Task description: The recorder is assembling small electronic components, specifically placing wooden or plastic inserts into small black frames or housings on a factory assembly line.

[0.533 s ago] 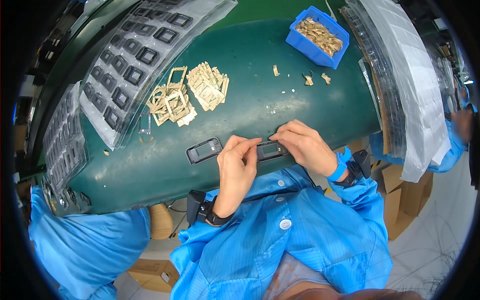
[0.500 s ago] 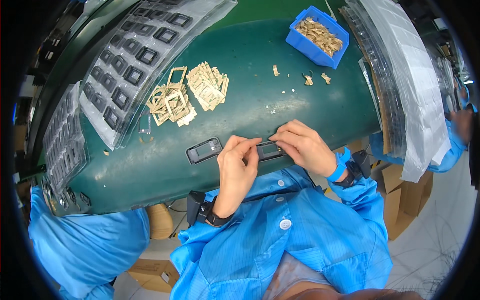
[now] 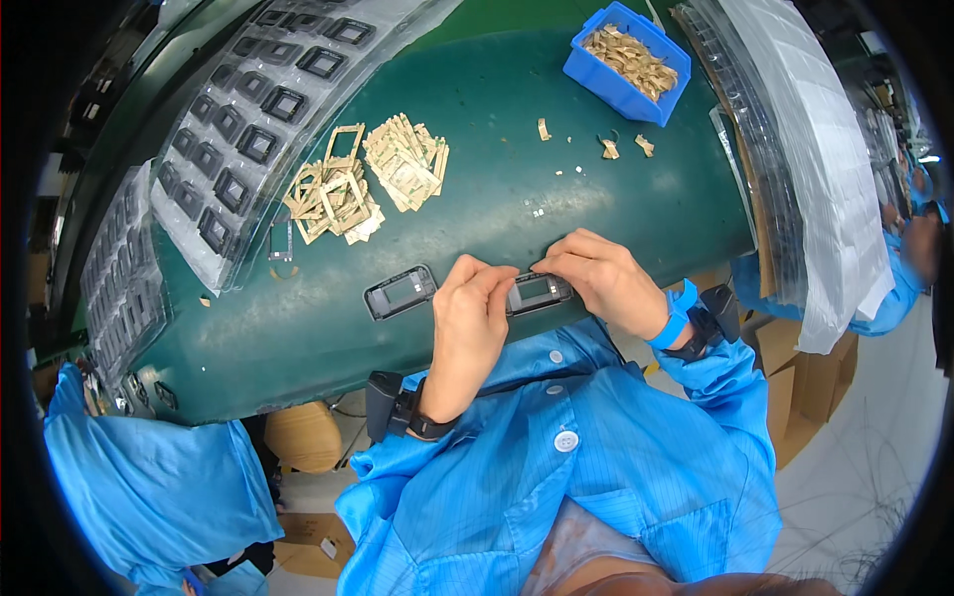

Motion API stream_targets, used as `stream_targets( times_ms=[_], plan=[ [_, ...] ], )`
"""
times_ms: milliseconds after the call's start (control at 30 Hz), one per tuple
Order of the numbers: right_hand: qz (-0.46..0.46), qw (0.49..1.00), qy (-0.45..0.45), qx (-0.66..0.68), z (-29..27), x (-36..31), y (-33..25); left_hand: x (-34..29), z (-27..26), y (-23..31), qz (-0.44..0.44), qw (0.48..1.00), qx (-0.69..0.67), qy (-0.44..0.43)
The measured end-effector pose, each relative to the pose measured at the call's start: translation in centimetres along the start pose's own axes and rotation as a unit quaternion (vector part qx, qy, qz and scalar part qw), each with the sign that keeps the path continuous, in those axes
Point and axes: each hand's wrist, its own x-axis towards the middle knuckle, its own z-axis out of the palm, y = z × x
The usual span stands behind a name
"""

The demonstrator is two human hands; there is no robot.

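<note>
A small black plastic frame [image 3: 543, 305] with a rectangular window lies at the near edge of the green table, between my hands. My left hand [image 3: 469, 320] pinches at its far left corner, thumb and forefinger together. Close beside those fingertips, my right hand [image 3: 608, 283] has its fingers closed in a pinch at the frame's far edge. Whatever is between the right fingertips is too small to make out. A second black plastic frame [image 3: 376, 300] rests on the table, just left of my left hand.
Two piles of cream-coloured thin frames [image 3: 333, 204] lie left of centre, near a dark windowed piece [image 3: 272, 238]. Trays of black frames [image 3: 189, 214] line the left. A blue bin [image 3: 611, 91] holds tan scraps; white packing trays [image 3: 795, 129] stand right. A blue-sleeved person [image 3: 159, 487] is at lower left.
My right hand has shifted from the frame's right end to its far edge, uncovering more of the frame. The left hand keeps its pinch. The person at lower left has moved slightly.
</note>
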Motion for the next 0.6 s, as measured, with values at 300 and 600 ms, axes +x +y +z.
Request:
stream_targets(
  times_ms=[300,600],
  plan=[
    [0.043,0.992,0.114,-0.015,-1.3,-1.7,-0.6,-2.2,-1.3,0.8,-0.017,1.000,-0.016,0.001],
    [-0.073,0.985,0.109,-0.109,2.4,-3.8,-1.0,-3.6,-0.2,-0.8,0.143,0.983,0.113,0.002]
  ],
)
